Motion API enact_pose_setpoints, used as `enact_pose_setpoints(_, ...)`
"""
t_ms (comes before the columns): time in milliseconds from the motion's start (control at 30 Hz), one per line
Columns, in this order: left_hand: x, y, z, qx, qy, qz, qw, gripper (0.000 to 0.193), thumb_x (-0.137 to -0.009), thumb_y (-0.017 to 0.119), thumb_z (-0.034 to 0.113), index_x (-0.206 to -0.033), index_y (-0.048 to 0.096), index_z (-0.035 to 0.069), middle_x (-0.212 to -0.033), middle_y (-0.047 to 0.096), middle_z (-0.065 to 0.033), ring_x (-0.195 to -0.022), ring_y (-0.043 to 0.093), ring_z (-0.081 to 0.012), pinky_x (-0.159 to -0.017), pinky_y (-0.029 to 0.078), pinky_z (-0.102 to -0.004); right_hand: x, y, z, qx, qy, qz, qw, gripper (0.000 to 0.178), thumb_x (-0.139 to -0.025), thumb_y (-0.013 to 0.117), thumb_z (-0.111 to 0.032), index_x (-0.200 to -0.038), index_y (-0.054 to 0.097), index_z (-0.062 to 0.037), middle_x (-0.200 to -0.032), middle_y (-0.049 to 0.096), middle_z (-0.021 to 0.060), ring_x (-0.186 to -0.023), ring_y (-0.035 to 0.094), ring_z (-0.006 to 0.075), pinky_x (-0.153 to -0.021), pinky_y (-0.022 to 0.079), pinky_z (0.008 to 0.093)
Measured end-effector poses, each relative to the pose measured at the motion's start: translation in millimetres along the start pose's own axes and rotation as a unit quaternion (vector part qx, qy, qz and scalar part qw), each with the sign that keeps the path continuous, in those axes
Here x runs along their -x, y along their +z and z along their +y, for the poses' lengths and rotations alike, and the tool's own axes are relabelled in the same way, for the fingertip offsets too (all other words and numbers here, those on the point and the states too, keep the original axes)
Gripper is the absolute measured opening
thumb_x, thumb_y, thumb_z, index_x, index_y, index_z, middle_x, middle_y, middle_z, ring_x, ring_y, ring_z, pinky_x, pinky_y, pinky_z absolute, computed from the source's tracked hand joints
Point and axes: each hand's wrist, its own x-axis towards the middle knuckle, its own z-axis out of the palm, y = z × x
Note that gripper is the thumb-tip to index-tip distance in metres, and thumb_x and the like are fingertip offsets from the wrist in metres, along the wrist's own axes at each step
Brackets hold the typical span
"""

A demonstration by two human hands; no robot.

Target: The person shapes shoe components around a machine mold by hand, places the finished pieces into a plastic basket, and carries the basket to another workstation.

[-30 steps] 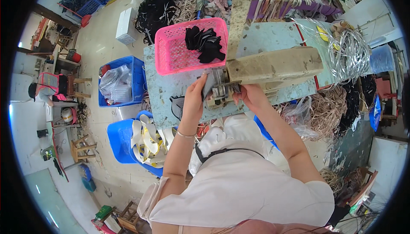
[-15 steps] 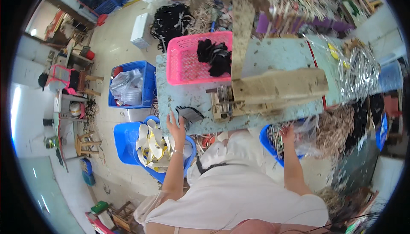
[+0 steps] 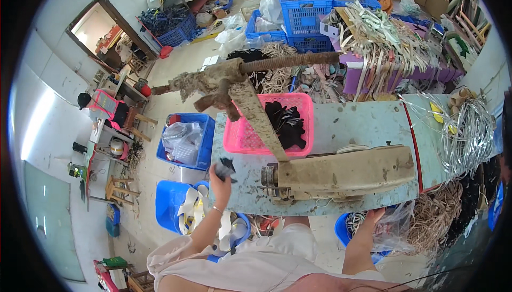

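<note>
My left hand point(image 3: 220, 186) is closed on a small black and grey fabric piece point(image 3: 225, 168), held just over the left edge of the pale blue worktable point(image 3: 341, 126). My right hand point(image 3: 375, 215) is at the table's front edge, beside a blue tub point(image 3: 343, 229) of strips; its fingers are too unclear to read. Between the hands stands a worn cream-coloured machine point(image 3: 346, 173) with rollers at its left end. Behind it a pink basket point(image 3: 242, 134) holds several black fabric pieces point(image 3: 288, 126).
A rusty threaded rod point(image 3: 290, 61) on an upright arm point(image 3: 256, 116) rises above the machine. Left of the table are a blue crate point(image 3: 208, 137) with plastic bags and a tub of white-yellow strips point(image 3: 188, 209). Silvery strips point(image 3: 469, 132) lie at right. A person point(image 3: 109, 109) sits far left.
My left hand has taken the black and grey piece off the table and lifted it at the left edge. My right hand has moved up to the table's front edge. The view has tilted upward.
</note>
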Motion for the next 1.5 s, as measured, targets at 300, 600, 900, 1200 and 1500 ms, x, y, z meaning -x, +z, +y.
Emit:
enact_pose_setpoints(300, -180, 78, 26, -0.264, 0.379, -0.125, 0.878, 0.072, -0.066, 0.059, 0.002, -0.133, 0.031, 0.007, -0.133, 0.036, -0.0173, -0.121, 0.038, -0.0343, -0.103, 0.025, -0.0477, -13, -6, 6, -0.071, 0.006, -0.055, 0.996, 0.057, -0.08, 0.053, -0.045, -0.123, 0.048, -0.0073, -0.127, 0.048, 0.0091, -0.119, 0.042, 0.0299, -0.1, 0.032, 0.0479)
enact_pose_setpoints(600, -150, 74, 12, -0.362, 0.289, -0.102, 0.88, 0.082, -0.065, 0.065, 0.019, -0.136, 0.026, 0.002, -0.141, 0.021, -0.0215, -0.129, 0.028, -0.0319, -0.105, 0.018, -0.0528, -13, -9, 6, -0.034, 0.009, -0.036, 0.999, 0.065, -0.08, 0.048, -0.054, -0.125, 0.046, -0.0081, -0.129, 0.047, 0.0086, -0.12, 0.04, 0.0301, -0.102, 0.029, 0.0474)
enact_pose_setpoints(900, -108, 62, -81, 0.344, -0.325, -0.136, 0.87, 0.021, -0.078, 0.052, 0.002, -0.097, 0.051, -0.006, -0.083, 0.059, -0.0106, -0.07, 0.062, -0.0239, -0.066, 0.056, -0.0372, -1, -8, -25, 0.003, 0.034, -0.037, 0.999, 0.072, -0.079, 0.043, -0.063, -0.127, 0.044, -0.0089, -0.13, 0.045, 0.0082, -0.121, 0.039, 0.0303, -0.103, 0.027, 0.0469)
enact_pose_setpoints(1200, 29, -79, -123, 0.556, -0.298, 0.061, 0.773, 0.03, -0.081, 0.047, -0.003, -0.111, 0.048, 0.001, -0.099, 0.06, -0.0135, -0.086, 0.062, -0.0272, -0.075, 0.054, -0.0408, 36, -83, -62, 0.28, 0.26, -0.296, 0.875, 0.033, -0.086, 0.051, -0.041, -0.084, 0.054, -0.0079, -0.068, 0.055, 0.007, -0.07, 0.057, 0.0202, -0.062, 0.048, 0.0333)
enact_pose_setpoints(1500, 295, -219, -150, 0.549, -0.219, 0.444, 0.674, 0.029, -0.079, 0.049, -0.003, -0.108, 0.048, 0.001, -0.096, 0.06, -0.0122, -0.084, 0.062, -0.0249, -0.071, 0.056, -0.0383, 176, -60, 1, 0.855, 0.297, -0.323, 0.278, 0.025, -0.086, 0.054, -0.031, -0.09, 0.058, -0.0069, -0.073, 0.06, 0.0042, -0.066, 0.056, 0.0178, -0.058, 0.046, 0.0295)
